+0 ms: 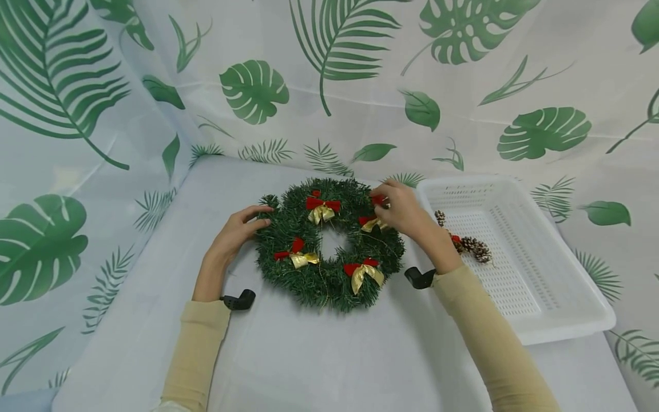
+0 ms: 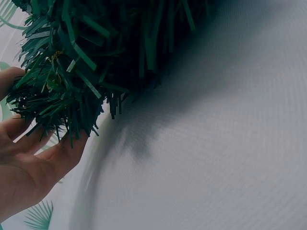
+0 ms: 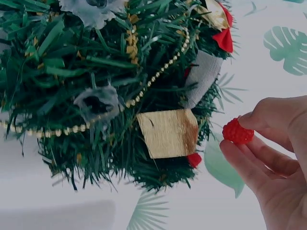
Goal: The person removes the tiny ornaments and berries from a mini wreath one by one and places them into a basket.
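So the left hand [image 1: 238,229] was resting relaxed fingers against the bristly edge of the round green wreath [image 1: 329,243], which lay flat mid-desk [image 1: 309,355] with shiny red-and-gold bows. The right hand [image 1: 404,210] pinched a bumpy red berry [image 3: 237,131] by its upper right rim. Beyond that sat a white perforated plastic basket [image 1: 540,274] holding scaly pinecones [image 1: 476,249].

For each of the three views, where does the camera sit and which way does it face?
Head: worn high, facing forward and down at the table, wreath and basket; both sleeved arms show.
Left wrist: low at table level, looking along the left hand touching the wreath's edge.
Right wrist: low, facing the wreath's side, where the right hand pinches a red berry.
All three views share the wreath.
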The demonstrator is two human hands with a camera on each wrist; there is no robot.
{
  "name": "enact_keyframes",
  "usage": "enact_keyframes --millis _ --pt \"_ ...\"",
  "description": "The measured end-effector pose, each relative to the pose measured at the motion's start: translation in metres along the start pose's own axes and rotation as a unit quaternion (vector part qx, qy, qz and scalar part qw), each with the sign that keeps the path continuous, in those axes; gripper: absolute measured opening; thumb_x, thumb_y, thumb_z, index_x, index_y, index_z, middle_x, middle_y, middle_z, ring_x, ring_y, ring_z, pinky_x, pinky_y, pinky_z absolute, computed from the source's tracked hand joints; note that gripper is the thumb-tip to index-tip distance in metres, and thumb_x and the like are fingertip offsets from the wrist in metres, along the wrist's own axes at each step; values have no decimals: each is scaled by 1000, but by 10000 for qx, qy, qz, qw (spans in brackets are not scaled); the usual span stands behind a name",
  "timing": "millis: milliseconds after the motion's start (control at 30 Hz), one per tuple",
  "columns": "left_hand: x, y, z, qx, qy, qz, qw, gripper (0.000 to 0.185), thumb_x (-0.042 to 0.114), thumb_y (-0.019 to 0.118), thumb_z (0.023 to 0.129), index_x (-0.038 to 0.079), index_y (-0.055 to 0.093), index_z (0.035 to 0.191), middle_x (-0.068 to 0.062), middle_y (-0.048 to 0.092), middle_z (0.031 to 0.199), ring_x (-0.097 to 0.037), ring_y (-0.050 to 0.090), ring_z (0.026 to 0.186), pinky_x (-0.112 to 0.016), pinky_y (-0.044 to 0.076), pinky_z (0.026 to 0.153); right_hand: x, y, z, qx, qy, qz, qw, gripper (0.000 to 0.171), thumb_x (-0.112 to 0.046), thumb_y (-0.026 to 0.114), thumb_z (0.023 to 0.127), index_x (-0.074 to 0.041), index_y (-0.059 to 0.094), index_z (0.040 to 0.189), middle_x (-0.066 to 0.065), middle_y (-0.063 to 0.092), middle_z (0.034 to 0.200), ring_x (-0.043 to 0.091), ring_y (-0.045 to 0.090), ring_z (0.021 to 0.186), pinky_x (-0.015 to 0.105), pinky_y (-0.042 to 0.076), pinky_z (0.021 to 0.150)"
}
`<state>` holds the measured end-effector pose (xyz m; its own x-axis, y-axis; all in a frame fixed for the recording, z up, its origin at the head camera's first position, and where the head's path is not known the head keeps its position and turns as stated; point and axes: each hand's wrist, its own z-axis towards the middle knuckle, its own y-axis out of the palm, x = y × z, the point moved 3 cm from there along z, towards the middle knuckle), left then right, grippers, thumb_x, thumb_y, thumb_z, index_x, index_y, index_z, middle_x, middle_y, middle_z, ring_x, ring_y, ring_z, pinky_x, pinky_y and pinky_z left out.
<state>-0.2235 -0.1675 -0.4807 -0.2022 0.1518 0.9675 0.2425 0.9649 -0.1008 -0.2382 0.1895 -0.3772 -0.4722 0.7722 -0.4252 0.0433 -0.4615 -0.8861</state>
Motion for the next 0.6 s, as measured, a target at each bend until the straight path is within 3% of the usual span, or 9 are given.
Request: enact_keyframes --millis 267,600 --pt "-1 0 2 -5 -5 -1 10000 46 26 65 102 14 57 146 -6 27 169 -36 45 140 -55 40 110 6 -9 -4 162 -196 106 9996 21 7 65 90 12 69 110 27 65 107 42 71 93 51 60 81" --pt "1 0 0 -66 37 -15 10000 48 26 64 103 12 55 148 -6 25 170 -36 44 141 -52 41 109 9 -17 -10 286 86 183 9994 20 5 65 92 10 71 110 25 66 108 41 72 95 50 61 83"
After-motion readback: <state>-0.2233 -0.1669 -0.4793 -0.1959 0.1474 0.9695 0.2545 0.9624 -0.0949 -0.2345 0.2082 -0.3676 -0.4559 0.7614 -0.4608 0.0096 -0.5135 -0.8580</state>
